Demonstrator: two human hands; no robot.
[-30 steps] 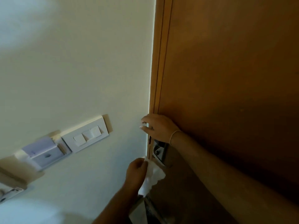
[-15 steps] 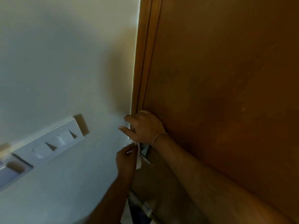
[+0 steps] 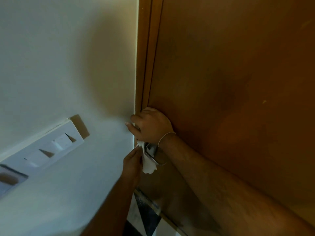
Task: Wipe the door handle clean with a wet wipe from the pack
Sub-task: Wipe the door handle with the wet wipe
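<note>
I am mid-wipe: my left hand [image 3: 132, 163] is pinching the crumpled white wet wipe [image 3: 148, 163] against the silver metal door handle [image 3: 150, 150] at the brown wooden door's [image 3: 230, 82] left edge, while my right hand [image 3: 151, 126] is gripping that edge above. Next, I judge, I should be rubbing along the handle.

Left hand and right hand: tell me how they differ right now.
The left hand sits lower, pinching the white wet wipe; the right hand sits higher, gripping the door edge, with a bit of the wipe seemingly under it too. The right wrist wears a thin bracelet; the left shows none. The left arm comes up from below; the right reaches across the wooden door. Both are bare and close to the metal door handle.
</note>
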